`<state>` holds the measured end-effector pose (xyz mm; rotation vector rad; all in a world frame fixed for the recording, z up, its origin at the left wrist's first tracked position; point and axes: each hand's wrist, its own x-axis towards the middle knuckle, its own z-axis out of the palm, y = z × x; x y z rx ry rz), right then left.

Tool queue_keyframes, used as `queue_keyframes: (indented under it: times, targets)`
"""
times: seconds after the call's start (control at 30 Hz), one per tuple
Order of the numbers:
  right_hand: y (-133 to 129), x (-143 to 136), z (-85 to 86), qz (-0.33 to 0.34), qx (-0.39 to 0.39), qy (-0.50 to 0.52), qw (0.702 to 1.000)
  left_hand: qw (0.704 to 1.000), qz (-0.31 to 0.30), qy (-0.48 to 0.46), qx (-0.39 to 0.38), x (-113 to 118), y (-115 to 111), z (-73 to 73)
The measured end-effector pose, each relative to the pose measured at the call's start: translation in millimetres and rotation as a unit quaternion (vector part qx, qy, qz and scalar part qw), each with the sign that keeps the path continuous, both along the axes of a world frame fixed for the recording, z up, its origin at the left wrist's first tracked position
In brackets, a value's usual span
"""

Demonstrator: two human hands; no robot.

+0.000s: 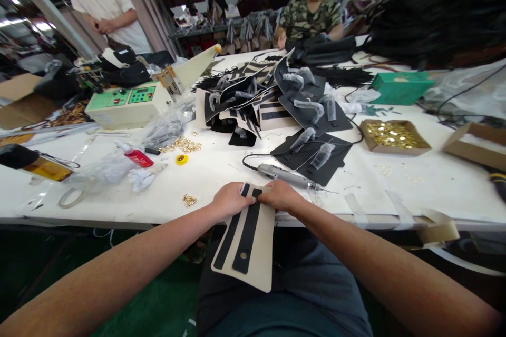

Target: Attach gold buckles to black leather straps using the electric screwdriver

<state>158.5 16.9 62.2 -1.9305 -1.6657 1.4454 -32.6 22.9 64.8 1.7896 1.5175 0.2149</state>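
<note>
Both hands grip the far end of a beige panel (pixel 261 242) with two black strips running along it. My left hand (pixel 233 200) is closed on its left corner, the thumb pressing by the strips. My right hand (pixel 279 196) pinches the right corner, its thumb close to the left one. A round brass-coloured stud shows near the close end of the wider strip (pixel 247 239). The panel tilts down over my lap at the table edge. Just beyond the hands lies a grey corded rotary tool (pixel 288 175). Small gold metal pieces (pixel 190 200) sit left of my left hand.
A pile of black and beige panels (pixel 253 100) covers the table's middle. At right stand a cardboard box of gold pieces (pixel 393 137) and a green box (pixel 401 88). A red glue bottle (pixel 138 157) and a control machine (pixel 126 105) are left. Two people are across the table.
</note>
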Motion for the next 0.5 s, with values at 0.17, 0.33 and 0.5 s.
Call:
queue_keyframes:
  times: [0.17, 0.33, 0.5]
  targets:
    - [2, -1, 2.8, 0.013, 0.01, -0.028, 0.999, 0.965, -0.015, -0.029, 0.262, -6, -22, -15.7]
    - [1, -1, 0.0, 0.008, 0.007, -0.025, 1.0, 0.947, -0.086, -0.105, 0.29, -7, -25, -36.3]
    - [1, 0, -3.3, 0.0, 0.007, -0.017, 1.0, 0.956, -0.051, -0.128, 0.259, -6, -21, -42.8]
